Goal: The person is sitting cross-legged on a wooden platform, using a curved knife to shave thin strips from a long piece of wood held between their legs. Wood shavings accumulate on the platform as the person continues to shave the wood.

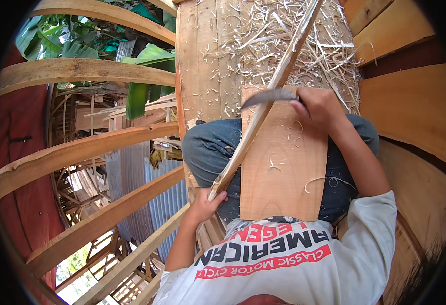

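Observation:
My left hand (pixel 203 205) is closed around the near end of a long wooden strip (pixel 256 122). The strip slants up and to the right, past the top of the view. In my right hand (pixel 320 108) is a knife (pixel 268 97) with a curved dark blade, its handle mostly hidden by my fingers. The blade lies across the strip, slightly smeared by motion, its tip toward the left. Under both, a flat wooden board (pixel 284 168) rests on my lap, with a few thin shavings on it.
Curled wood shavings (pixel 329 56) cover much of the plank floor (pixel 202 66) ahead of my crossed legs. Wooden rails (pixel 86 147) run along the left, with corrugated metal sheets (pixel 157 188) and green leaves (pixel 152 56) beyond. A plank wall (pixel 411 107) stands close on the right.

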### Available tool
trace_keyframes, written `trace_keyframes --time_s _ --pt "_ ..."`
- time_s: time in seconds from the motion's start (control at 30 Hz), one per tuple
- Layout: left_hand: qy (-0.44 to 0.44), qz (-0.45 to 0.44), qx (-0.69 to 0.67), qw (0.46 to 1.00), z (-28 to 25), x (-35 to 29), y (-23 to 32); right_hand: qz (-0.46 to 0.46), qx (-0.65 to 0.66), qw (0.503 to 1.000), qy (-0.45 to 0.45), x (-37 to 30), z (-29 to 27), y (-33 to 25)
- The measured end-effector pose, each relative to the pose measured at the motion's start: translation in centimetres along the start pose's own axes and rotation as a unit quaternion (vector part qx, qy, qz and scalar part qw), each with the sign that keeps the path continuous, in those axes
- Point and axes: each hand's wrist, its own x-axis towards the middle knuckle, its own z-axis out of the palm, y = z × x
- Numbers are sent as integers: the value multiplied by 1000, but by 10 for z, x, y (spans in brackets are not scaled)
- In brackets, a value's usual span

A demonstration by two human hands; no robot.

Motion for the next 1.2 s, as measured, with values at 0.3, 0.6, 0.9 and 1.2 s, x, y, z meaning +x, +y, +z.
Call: trace_keyframes --time_s 0.3,0.6,0.9,1.2 --pt "-2 6 -33 999 6 -2 -3 86 -16 995 44 1 -4 15" --pt "-34 -36 -58 997 -2 3 -1 223 -13 973 57 17 -7 30" --pt "-51 -45 -122 990 -3 4 -6 101 -64 988 96 10 3 14" --pt "-35 -27 -92 995 0 -2 1 254 71 960 93 4 0 22"
